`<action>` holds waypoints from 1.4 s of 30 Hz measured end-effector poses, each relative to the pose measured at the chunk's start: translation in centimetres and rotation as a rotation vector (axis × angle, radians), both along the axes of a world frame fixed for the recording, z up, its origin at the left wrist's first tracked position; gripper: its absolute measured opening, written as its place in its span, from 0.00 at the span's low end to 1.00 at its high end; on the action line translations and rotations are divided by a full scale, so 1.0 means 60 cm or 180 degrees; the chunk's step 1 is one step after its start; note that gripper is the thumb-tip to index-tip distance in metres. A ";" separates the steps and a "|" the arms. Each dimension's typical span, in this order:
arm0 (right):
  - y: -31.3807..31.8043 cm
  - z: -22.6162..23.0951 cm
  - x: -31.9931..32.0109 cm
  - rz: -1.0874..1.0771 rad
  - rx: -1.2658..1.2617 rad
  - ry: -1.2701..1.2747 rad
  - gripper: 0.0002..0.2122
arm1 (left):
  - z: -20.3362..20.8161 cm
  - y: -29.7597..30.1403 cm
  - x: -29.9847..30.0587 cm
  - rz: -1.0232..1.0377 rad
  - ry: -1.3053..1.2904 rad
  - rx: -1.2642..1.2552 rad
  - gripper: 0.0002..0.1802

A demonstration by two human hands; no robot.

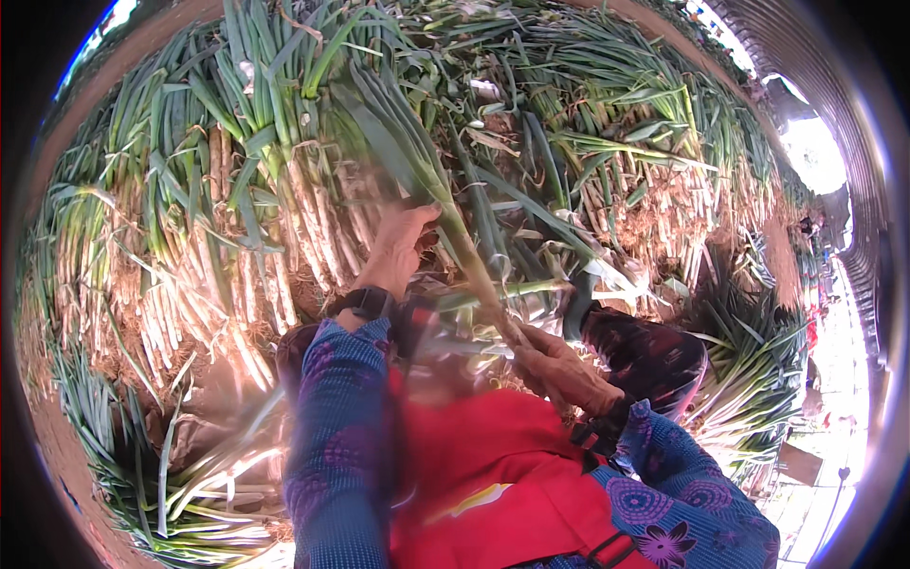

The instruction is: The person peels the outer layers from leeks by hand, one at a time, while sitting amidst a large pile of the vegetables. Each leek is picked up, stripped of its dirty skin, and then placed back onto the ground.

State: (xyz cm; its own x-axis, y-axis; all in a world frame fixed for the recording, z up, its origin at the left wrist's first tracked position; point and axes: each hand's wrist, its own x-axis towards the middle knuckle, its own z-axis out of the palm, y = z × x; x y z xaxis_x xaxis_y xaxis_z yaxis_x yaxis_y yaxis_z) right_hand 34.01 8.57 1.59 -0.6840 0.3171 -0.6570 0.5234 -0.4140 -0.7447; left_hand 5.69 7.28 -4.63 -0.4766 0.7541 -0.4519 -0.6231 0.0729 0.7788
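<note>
A long green onion slants across the middle in front of me, with its green leaves pointing up and away and its pale shank toward me. My right hand grips the lower shank near the root end, the fingers wrapped round it. My left hand, a dark watch on its wrist, has its fingers curled at the stalk where white turns to green. The leaf tops are slightly smeared by motion. Loose stripped leaves lie beneath the stalk, between my knees.
Piled green onions form a bank at the far left, white ends toward me. Another heap lies at the far right. Smaller piles sit at near left and beside my right knee. A corrugated wall curves along the right.
</note>
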 end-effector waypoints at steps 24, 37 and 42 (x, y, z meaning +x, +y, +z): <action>0.015 -0.057 -0.010 -0.0251 0.0451 -0.0347 0.20 | -0.020 -0.003 0.023 0.0059 0.1919 -0.0052 0.21; 0.149 -0.204 0.009 -0.1290 -0.1302 0.0850 0.19 | 0.094 -0.095 -0.044 0.1043 0.0610 0.1385 0.14; 0.145 -0.194 0.033 -0.0602 0.0018 0.0376 0.17 | 0.069 -0.128 -0.036 0.0263 0.1127 0.0470 0.14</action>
State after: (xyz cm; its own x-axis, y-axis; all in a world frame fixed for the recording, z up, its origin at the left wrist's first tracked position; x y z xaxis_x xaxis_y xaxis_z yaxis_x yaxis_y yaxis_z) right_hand 35.97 17.28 -10.04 -0.6842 0.4504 -0.5736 0.3458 -0.4922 -0.7989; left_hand 3.54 -0.41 -0.50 -0.6455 0.7512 -0.1380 -0.3130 -0.0953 0.9450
